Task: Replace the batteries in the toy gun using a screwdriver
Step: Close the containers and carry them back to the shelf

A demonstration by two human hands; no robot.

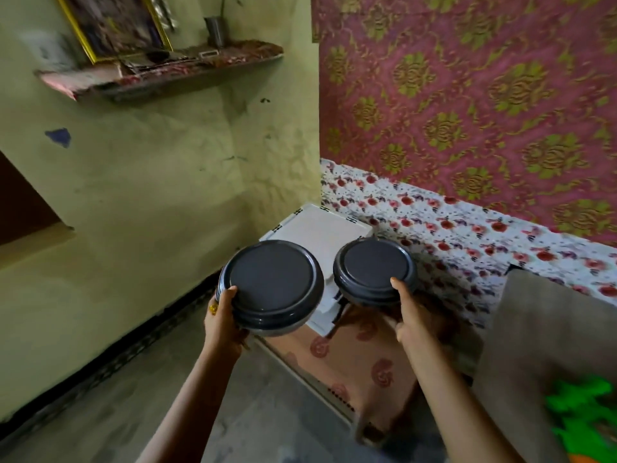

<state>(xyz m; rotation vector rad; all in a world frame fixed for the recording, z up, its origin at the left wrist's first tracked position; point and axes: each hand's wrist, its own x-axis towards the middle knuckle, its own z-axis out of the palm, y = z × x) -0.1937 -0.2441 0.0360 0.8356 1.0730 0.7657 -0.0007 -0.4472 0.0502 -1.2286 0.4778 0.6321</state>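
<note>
Two round dark grey containers with lids are held up side by side, close but apart. The larger container (270, 287) is gripped at its near left edge by the left hand (222, 320), the thumb laid on the lid rim and the fingers closed beneath; a yellow ring is worn on that hand. The smaller container (375, 270) is clamped by the right hand (409, 315), thumb pressed on the lid's near edge.

Behind and below them a white box (320, 228) is seen, resting beside a mattress edge covered in floral cloth (467, 235). No brand, label or writing can be read anywhere — the surfaces are plain or blurred.

A bright green plastic object (581, 416) — possibly the toy gun, though too blurred to confirm — lies at the lower right corner on a beige cushion (534, 329), well apart from both hands.
</note>
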